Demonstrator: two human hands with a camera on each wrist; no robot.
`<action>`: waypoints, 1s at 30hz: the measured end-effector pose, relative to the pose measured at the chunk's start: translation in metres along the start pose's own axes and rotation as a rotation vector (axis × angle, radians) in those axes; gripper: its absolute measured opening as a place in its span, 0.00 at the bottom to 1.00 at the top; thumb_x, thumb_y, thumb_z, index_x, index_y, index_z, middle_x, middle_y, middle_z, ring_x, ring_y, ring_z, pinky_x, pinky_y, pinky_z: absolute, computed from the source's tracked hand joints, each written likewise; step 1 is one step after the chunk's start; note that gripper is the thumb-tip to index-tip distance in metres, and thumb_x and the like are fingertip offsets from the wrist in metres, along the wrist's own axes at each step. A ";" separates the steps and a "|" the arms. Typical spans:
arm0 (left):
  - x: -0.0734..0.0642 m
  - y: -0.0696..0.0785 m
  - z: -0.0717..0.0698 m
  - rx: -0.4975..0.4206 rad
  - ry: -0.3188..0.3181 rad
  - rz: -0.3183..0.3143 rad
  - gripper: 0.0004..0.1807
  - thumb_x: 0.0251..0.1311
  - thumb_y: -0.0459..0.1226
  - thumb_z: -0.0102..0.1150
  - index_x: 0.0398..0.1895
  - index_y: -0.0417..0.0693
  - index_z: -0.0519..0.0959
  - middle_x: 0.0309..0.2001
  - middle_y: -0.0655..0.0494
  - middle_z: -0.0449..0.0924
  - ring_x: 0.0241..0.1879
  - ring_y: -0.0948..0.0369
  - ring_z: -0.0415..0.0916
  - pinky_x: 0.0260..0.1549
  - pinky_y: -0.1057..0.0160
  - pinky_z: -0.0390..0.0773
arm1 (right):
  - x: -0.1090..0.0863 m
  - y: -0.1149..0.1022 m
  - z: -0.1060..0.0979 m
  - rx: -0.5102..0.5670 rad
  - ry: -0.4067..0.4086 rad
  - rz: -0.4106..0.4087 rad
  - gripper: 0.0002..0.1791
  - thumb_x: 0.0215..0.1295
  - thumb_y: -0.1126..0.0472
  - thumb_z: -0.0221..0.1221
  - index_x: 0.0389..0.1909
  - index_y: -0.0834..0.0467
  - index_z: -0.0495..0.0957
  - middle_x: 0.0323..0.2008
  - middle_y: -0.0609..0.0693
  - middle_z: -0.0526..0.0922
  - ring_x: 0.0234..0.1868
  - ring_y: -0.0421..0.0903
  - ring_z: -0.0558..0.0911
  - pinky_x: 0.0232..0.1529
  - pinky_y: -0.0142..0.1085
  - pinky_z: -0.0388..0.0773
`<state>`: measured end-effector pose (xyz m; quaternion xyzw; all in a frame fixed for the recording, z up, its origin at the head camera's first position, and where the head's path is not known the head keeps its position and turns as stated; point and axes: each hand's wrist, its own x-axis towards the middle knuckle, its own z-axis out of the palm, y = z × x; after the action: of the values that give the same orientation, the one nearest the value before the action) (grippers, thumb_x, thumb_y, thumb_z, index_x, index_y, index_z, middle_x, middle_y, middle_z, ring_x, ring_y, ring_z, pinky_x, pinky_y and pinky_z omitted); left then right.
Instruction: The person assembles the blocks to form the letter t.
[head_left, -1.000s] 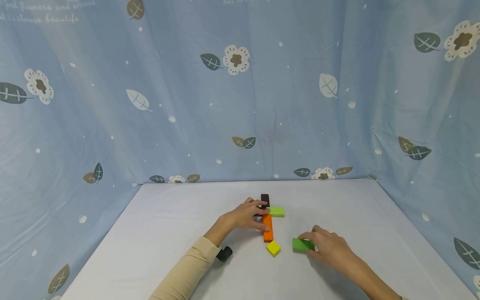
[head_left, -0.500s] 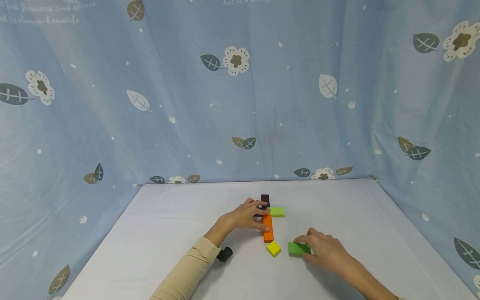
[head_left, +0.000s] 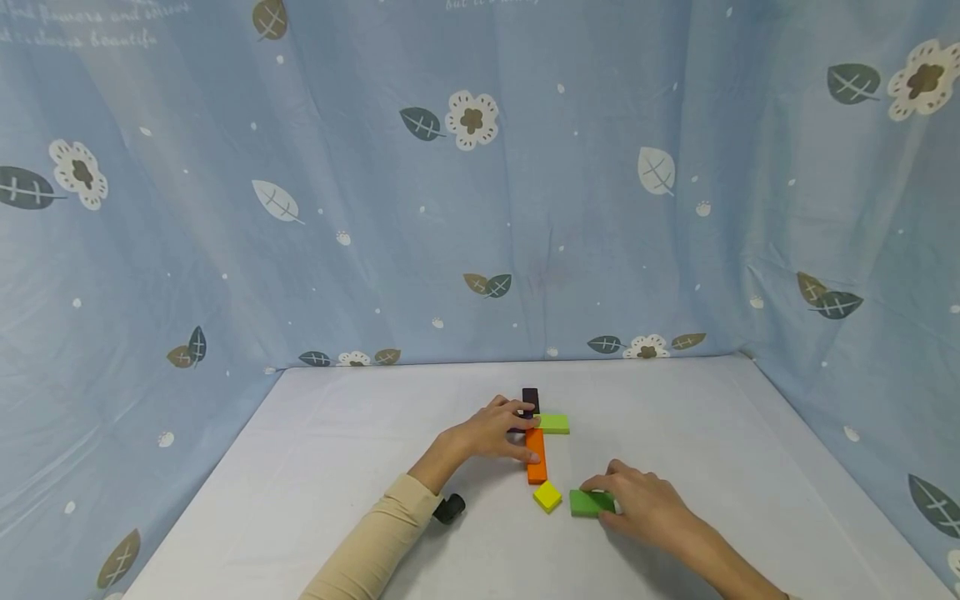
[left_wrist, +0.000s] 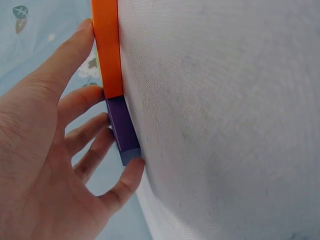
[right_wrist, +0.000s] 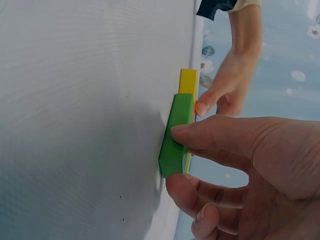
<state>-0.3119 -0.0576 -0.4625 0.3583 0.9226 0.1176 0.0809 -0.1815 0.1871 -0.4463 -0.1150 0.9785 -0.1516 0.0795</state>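
Note:
My left hand point(head_left: 489, 430) spreads over a group of blocks. Its thumb touches the orange block point(head_left: 537, 468), and its other fingers lie along the purple block point(left_wrist: 121, 125), the little finger at that block's end. A black block point(head_left: 530, 399) and a lime green block point(head_left: 556, 424) join the group at the back, partly under the fingers in the head view. My right hand point(head_left: 647, 505) pinches a green block point(head_left: 587, 503) between thumb and fingers, low over the table. Just left of it lies a yellow block point(head_left: 547, 497), turned cornerwise, near the orange block's front end.
A white cloth covers the table point(head_left: 337, 467). Behind and at both sides hangs a blue curtain point(head_left: 480, 208) with leaves and flowers. A black device point(head_left: 452, 508) sits at the left wrist, beside the tan sleeve point(head_left: 382, 542).
My right hand has slid the green block left and slightly toward me, closer to the yellow block. The left hand and the other blocks have stayed in place.

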 end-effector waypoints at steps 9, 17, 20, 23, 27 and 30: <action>-0.001 0.001 0.000 -0.003 0.001 0.010 0.39 0.55 0.63 0.63 0.69 0.62 0.70 0.74 0.60 0.61 0.64 0.58 0.60 0.60 0.55 0.69 | -0.001 -0.004 0.002 0.020 -0.014 -0.031 0.20 0.49 0.61 0.72 0.45 0.46 0.86 0.34 0.45 0.76 0.26 0.43 0.72 0.29 0.38 0.76; -0.001 0.002 -0.001 -0.001 0.001 0.005 0.39 0.55 0.62 0.63 0.69 0.62 0.70 0.74 0.61 0.61 0.65 0.58 0.60 0.61 0.55 0.69 | -0.001 -0.004 0.004 0.024 -0.014 -0.062 0.19 0.50 0.61 0.72 0.45 0.46 0.86 0.33 0.44 0.75 0.26 0.42 0.71 0.28 0.37 0.74; -0.001 0.002 -0.001 0.002 0.001 0.006 0.39 0.55 0.62 0.63 0.69 0.62 0.69 0.74 0.61 0.61 0.65 0.58 0.60 0.61 0.54 0.69 | -0.001 -0.004 0.004 0.024 -0.011 -0.065 0.19 0.50 0.61 0.72 0.45 0.45 0.86 0.33 0.45 0.76 0.26 0.42 0.71 0.28 0.38 0.75; -0.001 0.002 -0.001 0.005 0.001 0.006 0.39 0.55 0.62 0.63 0.69 0.62 0.69 0.74 0.61 0.61 0.65 0.58 0.60 0.61 0.54 0.69 | -0.001 -0.004 0.003 0.013 -0.006 -0.076 0.20 0.50 0.61 0.72 0.46 0.45 0.86 0.34 0.45 0.76 0.27 0.42 0.71 0.28 0.38 0.74; 0.000 0.001 -0.001 0.003 0.002 0.009 0.38 0.55 0.61 0.63 0.69 0.62 0.69 0.74 0.61 0.61 0.64 0.58 0.60 0.60 0.55 0.69 | -0.002 -0.005 0.003 0.011 -0.005 -0.086 0.20 0.50 0.61 0.72 0.46 0.45 0.86 0.34 0.45 0.76 0.26 0.42 0.71 0.27 0.38 0.74; 0.000 0.001 0.000 0.003 0.004 0.013 0.38 0.56 0.61 0.63 0.69 0.62 0.69 0.74 0.60 0.61 0.64 0.58 0.60 0.60 0.55 0.69 | -0.002 -0.006 0.002 0.014 -0.008 -0.082 0.20 0.50 0.61 0.72 0.46 0.45 0.86 0.34 0.45 0.76 0.26 0.42 0.71 0.27 0.38 0.74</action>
<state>-0.3114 -0.0574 -0.4622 0.3643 0.9206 0.1174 0.0775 -0.1780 0.1817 -0.4464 -0.1553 0.9715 -0.1613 0.0777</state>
